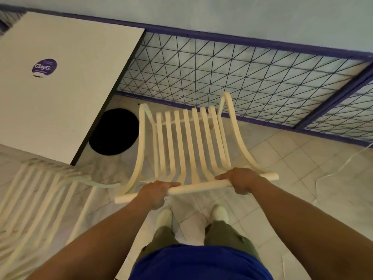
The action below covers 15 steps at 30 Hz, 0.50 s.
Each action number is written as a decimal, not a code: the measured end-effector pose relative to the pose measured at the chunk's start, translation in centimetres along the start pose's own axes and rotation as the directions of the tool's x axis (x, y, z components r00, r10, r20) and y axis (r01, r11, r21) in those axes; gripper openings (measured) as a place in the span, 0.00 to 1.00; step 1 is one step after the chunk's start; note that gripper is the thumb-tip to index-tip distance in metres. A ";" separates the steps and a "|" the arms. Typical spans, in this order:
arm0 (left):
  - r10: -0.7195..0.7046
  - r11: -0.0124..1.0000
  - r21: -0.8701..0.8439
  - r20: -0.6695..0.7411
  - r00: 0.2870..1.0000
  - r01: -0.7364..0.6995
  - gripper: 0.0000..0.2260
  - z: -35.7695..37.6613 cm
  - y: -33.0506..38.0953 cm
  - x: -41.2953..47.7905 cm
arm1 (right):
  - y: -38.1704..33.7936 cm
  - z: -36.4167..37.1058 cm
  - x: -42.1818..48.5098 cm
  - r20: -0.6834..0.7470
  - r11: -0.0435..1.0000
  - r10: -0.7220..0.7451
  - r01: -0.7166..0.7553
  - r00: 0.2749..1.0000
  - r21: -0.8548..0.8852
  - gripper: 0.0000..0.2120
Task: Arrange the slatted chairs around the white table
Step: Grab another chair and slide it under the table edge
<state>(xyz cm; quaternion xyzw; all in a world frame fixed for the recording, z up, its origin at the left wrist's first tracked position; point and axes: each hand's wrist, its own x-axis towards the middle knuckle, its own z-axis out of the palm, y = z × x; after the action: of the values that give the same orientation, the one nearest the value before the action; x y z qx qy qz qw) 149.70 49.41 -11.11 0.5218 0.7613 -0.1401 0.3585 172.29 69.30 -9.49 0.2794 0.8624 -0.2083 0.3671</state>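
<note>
Cream slatted chair [187,142] beside the white table [66,81], whose purple sticker [44,67] faces up; black round base [114,132] beneath, purple-framed diamond-wire fence [232,77] behind

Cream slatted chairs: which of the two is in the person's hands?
The cream slatted chair in the centre: left hand and right hand grip its top rail. The other chair, lower left, is untouched.

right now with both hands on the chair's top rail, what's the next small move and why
Probably turn the slatted chair leftward so its seat faces the white table. The left hand and right hand both grip its top rail, yet the seat points toward the mesh railing, running alongside the table's edge rather than facing it. Another chair stands at the near side.
</note>
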 end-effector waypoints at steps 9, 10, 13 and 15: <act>-0.114 0.981 -0.158 0.011 0.993 0.114 0.35 2.7 5.6 -0.2 | 4.8 -1.6 -0.5 0.043 0.987 -0.073 0.078 0.996 -0.142 0.39; -0.114 0.981 -0.159 0.010 0.993 0.114 0.34 2.9 5.8 -0.1 | 5.0 -1.6 -0.6 0.035 0.986 -0.066 0.071 0.997 -0.154 0.39; -0.129 0.976 -0.177 0.015 0.992 0.130 0.35 3.1 5.9 0.0 | 5.2 -1.1 -0.7 -0.004 0.988 -0.049 0.048 0.999 -0.149 0.40; -0.111 0.972 -0.203 0.036 0.993 0.116 0.35 3.1 5.7 0.1 | 5.3 -0.7 -0.9 -0.046 0.993 -0.042 0.036 0.998 -0.115 0.38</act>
<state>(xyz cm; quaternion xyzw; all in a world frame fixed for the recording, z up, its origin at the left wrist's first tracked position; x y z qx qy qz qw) 156.01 50.03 -12.39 0.4362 0.7957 -0.0874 0.4109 175.84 73.44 -9.15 0.2461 0.8869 -0.1588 0.3573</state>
